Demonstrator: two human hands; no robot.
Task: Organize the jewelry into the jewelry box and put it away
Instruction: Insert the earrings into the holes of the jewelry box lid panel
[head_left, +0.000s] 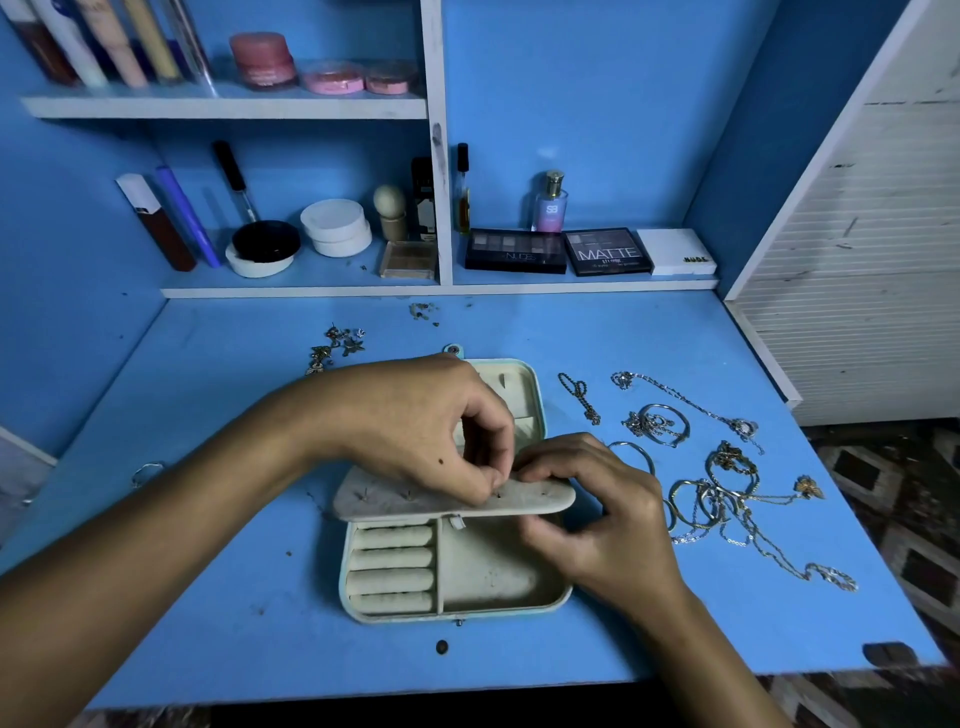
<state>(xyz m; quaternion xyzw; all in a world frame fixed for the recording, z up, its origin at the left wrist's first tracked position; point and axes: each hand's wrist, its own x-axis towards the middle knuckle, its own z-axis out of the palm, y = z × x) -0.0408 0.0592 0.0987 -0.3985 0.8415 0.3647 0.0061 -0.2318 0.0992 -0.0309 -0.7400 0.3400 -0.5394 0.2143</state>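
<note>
A pale mint jewelry box (488, 605) lies open on the blue desk (208, 597), with ring rolls at its left and an open compartment at its right. A beige earring flap (415, 503) is folded up across the middle. My left hand (415, 421) pinches something small at the flap's top edge; I cannot make out what. My right hand (597, 514) grips the flap's right end, thumb underneath. A few earring posts poke through the flap. Loose earrings (337, 348) lie behind the box at the left. Tangled chains and bangles (717, 488) lie to the right.
A ring (147, 473) lies on the desk at the far left. Small bits (423, 312) sit near the back edge. Shelves behind hold makeup palettes (561, 252), a perfume bottle (550, 205), jars and tubes. A white slatted panel (857, 260) stands at the right.
</note>
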